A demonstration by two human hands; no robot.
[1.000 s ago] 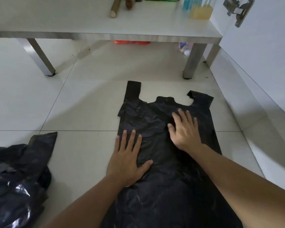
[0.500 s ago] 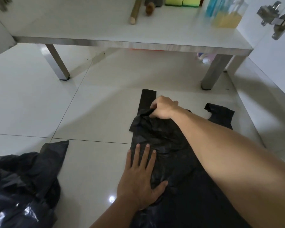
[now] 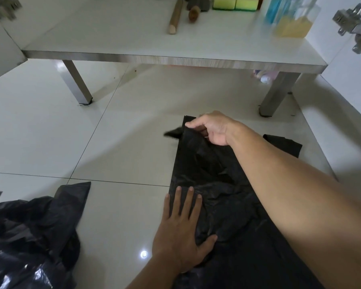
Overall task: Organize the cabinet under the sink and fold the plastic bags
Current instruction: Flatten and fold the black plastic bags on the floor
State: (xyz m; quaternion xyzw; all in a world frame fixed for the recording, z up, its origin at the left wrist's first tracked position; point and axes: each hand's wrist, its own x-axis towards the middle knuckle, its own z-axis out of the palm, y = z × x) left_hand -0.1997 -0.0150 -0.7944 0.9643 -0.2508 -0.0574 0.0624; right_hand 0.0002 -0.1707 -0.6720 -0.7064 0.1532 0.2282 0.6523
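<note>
Pinching the far left handle strip of the flat black plastic bag (image 3: pixel 221 180), the right hand (image 3: pixel 212 129) lifts that corner a little off the shiny white tiled floor (image 3: pixel 113 147). The left hand (image 3: pixel 182 228) lies flat with fingers spread, pressing the bag's near left edge down. A crumpled heap of black plastic bags (image 3: pixel 29 236) sits on the floor to the left. Beyond stands the low white cabinet shelf on metal legs (image 3: pixel 175 59)

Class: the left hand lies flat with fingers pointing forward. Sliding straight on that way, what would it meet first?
Only more of the black bag under the left hand; beyond, probably bare floor tile, though depth is unclear.
</note>
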